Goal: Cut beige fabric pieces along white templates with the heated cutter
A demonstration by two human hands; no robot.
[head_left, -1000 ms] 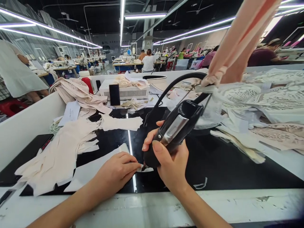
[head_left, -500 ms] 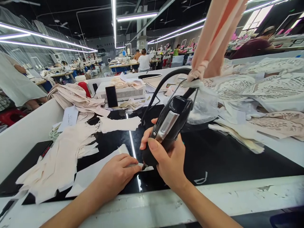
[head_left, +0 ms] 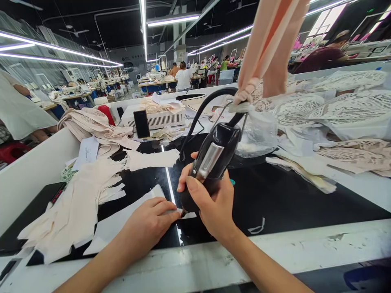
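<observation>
My right hand [head_left: 214, 199] is wrapped round a black handheld power tool [head_left: 215, 148] with a silver metal plate on its side. Its narrow tip points down at a white fabric piece [head_left: 122, 219] on the black tabletop. Close beside that tip, my left hand [head_left: 146, 221] holds the fabric down with its fingers together; part of the cloth is hidden beneath it. From above, a knotted peach cloth [head_left: 265, 49] hangs over the tool's top end, where a thick black cord [head_left: 198, 114] curves away to the left.
Pale cut fabric pieces [head_left: 71, 207] are heaped on the left. A phone [head_left: 141, 124] leans against a white vented box [head_left: 159, 119]. Lace panels [head_left: 357, 101] cover the right side, near a clear plastic bag [head_left: 259, 136]. A small white loop [head_left: 257, 227] lies right of my hands. People work in the background.
The view has shifted slightly. Both hands, the tool and the fabric keep nearly the same places relative to each other.
</observation>
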